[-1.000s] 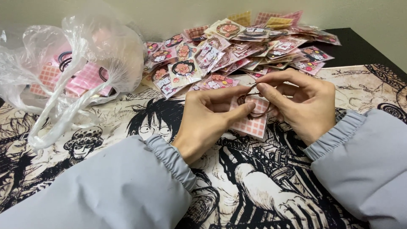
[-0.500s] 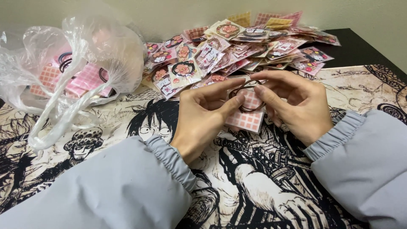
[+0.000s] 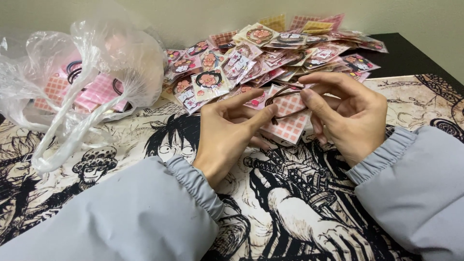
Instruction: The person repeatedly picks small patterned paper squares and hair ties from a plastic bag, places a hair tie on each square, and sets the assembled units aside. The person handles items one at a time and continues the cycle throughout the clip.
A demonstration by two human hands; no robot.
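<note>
Both hands meet over the middle of the surface [image 3: 415,58], working on 1 pink checked card [image 3: 290,121] and a thin dark elastic loop [image 3: 285,96]. The left hand [image 3: 232,130] pinches the loop's near end between thumb and forefinger at the card's left edge. The right hand [image 3: 345,113] has its fingers curled in a pinch on the loop's other side, above the card's right edge. The card sits tilted between the 2 hands, just above the black-and-white comic-print mat [image 3: 290,208]; the loop lies across its face and looks only partly seated, so this piece seems mid-way, not finished.

Behind the hands spreads a heap of packaged cards [image 3: 270,53] with flower charms and loops. To the left a clear plastic bag [image 3: 87,82] holds more pink checked cards. Judging from the 2 stores, plenty has been handled, but how much is left cannot be told.
</note>
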